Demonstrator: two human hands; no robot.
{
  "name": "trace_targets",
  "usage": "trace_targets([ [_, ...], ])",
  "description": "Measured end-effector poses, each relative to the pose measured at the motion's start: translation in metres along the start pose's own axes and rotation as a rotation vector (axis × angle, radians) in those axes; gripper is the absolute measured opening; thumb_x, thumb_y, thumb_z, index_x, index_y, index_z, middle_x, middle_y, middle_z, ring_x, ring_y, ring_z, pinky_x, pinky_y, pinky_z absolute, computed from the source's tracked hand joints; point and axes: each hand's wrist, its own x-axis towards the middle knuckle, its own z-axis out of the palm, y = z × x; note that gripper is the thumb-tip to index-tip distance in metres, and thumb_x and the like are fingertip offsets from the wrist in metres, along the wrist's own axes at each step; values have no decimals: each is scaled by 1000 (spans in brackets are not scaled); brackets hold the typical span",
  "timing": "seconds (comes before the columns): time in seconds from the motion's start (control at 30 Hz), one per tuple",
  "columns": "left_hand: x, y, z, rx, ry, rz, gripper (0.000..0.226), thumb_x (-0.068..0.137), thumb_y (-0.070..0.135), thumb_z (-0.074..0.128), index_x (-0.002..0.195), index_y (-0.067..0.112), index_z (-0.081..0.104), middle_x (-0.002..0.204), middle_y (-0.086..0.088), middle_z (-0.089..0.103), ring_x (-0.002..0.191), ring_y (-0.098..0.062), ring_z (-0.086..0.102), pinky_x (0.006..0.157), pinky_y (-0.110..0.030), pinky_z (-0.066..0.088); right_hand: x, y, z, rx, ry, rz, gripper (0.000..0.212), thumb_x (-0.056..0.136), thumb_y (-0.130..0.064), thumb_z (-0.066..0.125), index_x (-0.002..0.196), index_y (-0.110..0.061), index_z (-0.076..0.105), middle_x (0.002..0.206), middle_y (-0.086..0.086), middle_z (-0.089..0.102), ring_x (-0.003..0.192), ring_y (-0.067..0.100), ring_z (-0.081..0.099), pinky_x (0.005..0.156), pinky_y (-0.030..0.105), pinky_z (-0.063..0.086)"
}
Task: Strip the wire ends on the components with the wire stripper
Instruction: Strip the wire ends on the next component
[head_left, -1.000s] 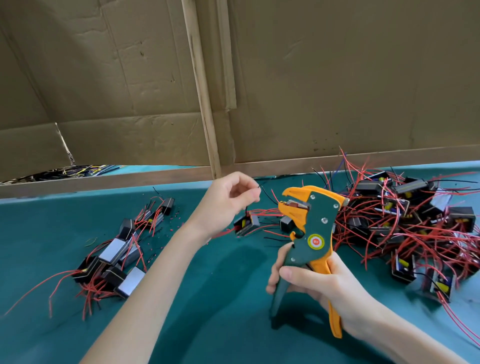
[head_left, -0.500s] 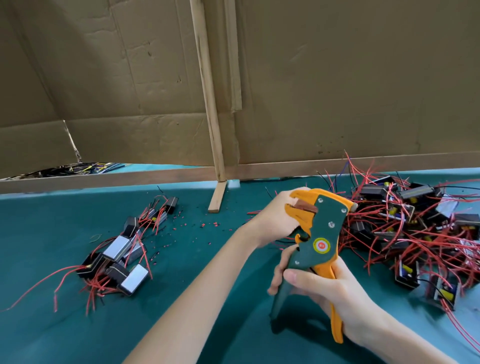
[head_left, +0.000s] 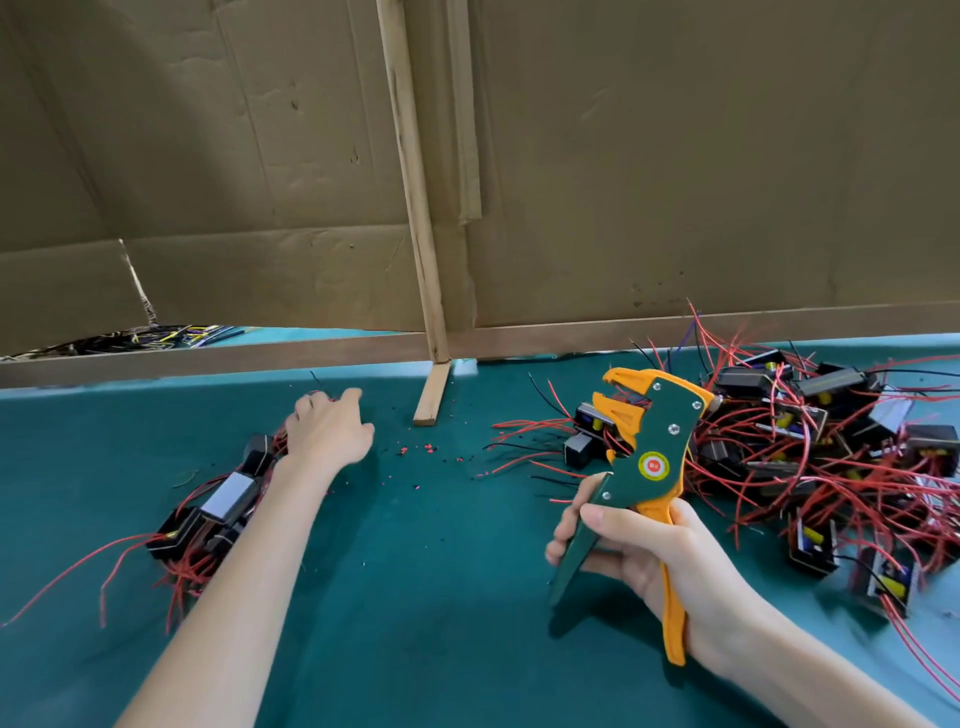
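My right hand (head_left: 649, 556) grips the wire stripper (head_left: 655, 441) upright (handles spread), with the component heap (head_left: 841, 447) at its 3 o'clock. My left hand (head_left: 327, 434) rests on the smaller component pile (head_left: 228, 499) at 9 o'clock; whether it grasps anything cannot be told.

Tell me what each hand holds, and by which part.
Right hand grips the stripper by its two handles. Left hand is at the left pile; whether it holds anything cannot be told.

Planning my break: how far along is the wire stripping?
Seemingly done: the small pile at the left hand, insulation scraps beside it. In hand: the right hand grips the wire stripper, jaws open. Left: the far larger pile at right.
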Motion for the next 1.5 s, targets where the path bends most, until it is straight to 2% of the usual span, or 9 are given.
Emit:
trace_targets([
  [0.27,28,9,7,193,205,45,30,97,25,48,125,13,46,121,-8,58,116,-27,51,95,-37,33,-1,-2,-1,16,-21,31,8,72,-12,69,80,-13,74,82,21,67,77,40,67,77,47,57],
  [0.5,15,22,8,51,396,192,33,91,10,50,123,10,40,82,-2,65,83,-26,54,90,-38,30,0,-2,0,24,-13,33,7,73,-12,69,78,-12,74,82,21,67,77,39,68,76,45,57],
  [0.73,-24,38,-8,-227,59,475,34,85,21,62,113,24,44,83,16,67,90,-13,53,84,-30,26,-3,-3,2,1,-25,22,7,73,-12,69,79,-12,74,83,21,68,79,39,68,75,41,57],
  [0.9,-49,43,-7,-361,-181,539,50,78,22,73,114,26,39,77,18,67,80,-3,60,72,-27,44,-3,-3,2,-6,-20,20,7,73,-12,69,77,-12,75,82,20,68,79,39,69,75,41,57],
  [1.07,-54,43,0,-372,-85,502,26,83,39,69,102,29,54,77,16,62,80,-8,58,72,-29,43,-2,-2,2,8,2,19,8,72,-11,69,76,-12,75,82,20,67,78,39,68,73,41,57],
  [1.2,-55,48,10,-463,80,559,7,86,29,69,86,21,68,83,7,56,80,-11,53,71,-26,36,-1,-2,1,1,5,11,7,72,-11,68,76,-12,74,81,21,67,77,39,68,73,42,58],
  [1.3,-59,55,14,-616,107,564,7,87,21,68,80,21,67,81,10,61,73,2,53,68,-16,34,-1,-2,0,-6,7,12,8,72,-12,68,76,-13,74,81,20,68,77,38,69,74,42,58],
  [1.4,-64,61,14,-807,63,541,7,89,15,65,87,19,71,76,19,67,68,12,57,66,-4,37,-1,-2,0,-10,7,15,7,72,-11,68,77,-11,74,81,21,68,77,39,69,74,42,58],
  [1.5,-70,66,9,-997,-18,551,17,92,10,61,103,19,69,82,11,73,77,8,64,72,-5,41,-1,-1,-1,-7,11,23,8,73,-11,69,78,-9,73,82,22,68,77,39,68,72,42,58],
])
